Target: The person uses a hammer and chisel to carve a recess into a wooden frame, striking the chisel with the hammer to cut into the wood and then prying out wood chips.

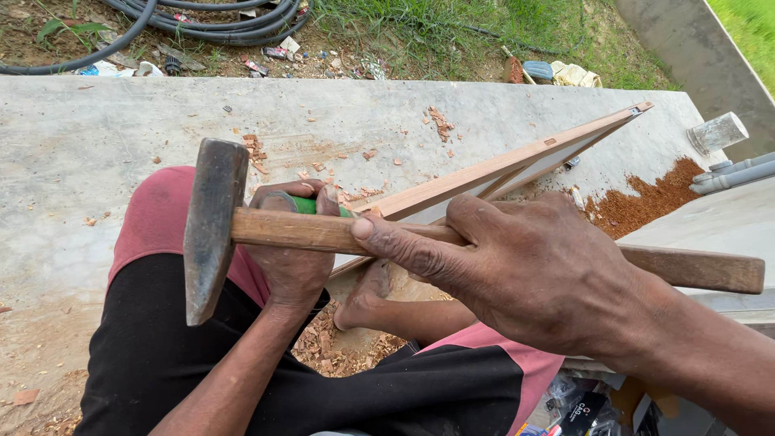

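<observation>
The person is sitting on a concrete slab point(97, 145), and the right hand point(525, 274) is wrapping its fingers tight around the wooden handle of a hammer point(211, 226), thumb lying along the top of the shaft. The dark iron head is hanging to the left of that hand, just above and beside the left hand point(292, 250), while the handle's butt is sticking out past the right wrist. The left hand is closing in a fist around a green-handled chisel point(311, 206), knuckles up, forearm rising from between the knees. The chisel is sitting against the near end of a long wooden frame point(517, 161), which is running away across the slab toward the upper right. Reddish wood chips point(638, 202) are lying scattered around the frame and piling between the person's legs
</observation>
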